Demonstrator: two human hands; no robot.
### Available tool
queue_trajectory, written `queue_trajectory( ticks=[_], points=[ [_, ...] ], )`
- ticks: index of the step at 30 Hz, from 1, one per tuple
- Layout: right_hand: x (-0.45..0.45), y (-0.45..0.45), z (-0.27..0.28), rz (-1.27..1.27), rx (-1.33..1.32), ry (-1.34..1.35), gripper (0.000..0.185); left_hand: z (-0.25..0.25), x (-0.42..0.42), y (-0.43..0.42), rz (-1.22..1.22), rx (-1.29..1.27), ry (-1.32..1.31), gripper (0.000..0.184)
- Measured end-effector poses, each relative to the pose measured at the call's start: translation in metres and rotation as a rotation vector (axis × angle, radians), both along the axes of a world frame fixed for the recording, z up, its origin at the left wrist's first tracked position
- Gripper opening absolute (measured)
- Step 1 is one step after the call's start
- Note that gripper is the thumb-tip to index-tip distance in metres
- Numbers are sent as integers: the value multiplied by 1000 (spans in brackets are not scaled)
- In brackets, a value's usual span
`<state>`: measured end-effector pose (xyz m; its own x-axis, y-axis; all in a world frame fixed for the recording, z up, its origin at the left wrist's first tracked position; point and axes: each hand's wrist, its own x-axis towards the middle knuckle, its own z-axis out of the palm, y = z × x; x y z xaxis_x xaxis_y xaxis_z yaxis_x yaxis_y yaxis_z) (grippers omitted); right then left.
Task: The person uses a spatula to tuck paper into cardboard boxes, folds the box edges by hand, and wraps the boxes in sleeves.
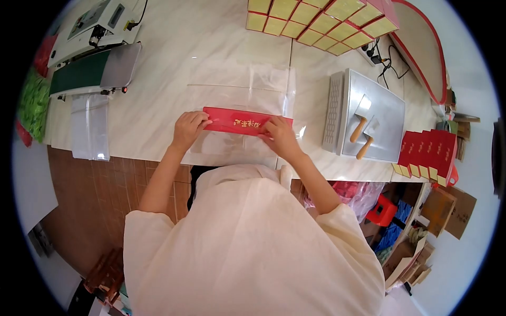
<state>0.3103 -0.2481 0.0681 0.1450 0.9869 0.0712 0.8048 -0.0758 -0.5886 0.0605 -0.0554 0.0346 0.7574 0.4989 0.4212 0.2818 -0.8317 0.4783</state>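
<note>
A long red box with gold lettering lies in front of me, over clear plastic film spread on the table. Its left end is pinched by the fingers of my left hand. Near the right end, my right hand has its fingers bent and closed over the box's face and lower edge. Some film seems to lie around the box, but its exact folds are hard to make out.
At right, a metal-topped machine carries two wooden-handled scrapers. Red boxes stand beyond it, and yellow-ended boxes are stacked at the back. A conveyor machine and clear plastic sleeves sit at left.
</note>
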Motion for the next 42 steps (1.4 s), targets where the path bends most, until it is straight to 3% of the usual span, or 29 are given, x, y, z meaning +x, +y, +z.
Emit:
queue_trajectory(
  ticks=[6, 11, 42],
  points=[
    [31, -31, 7, -56, 57, 73, 18, 1, 2, 1, -13, 26, -46, 19],
    [36, -29, -7, -94, 62, 320, 16, 9, 2, 1, -7, -25, 0, 18],
    [39, -20, -1, -80, -18, 267, 18, 16, 13, -1, 75, -64, 45, 20]
  ],
)
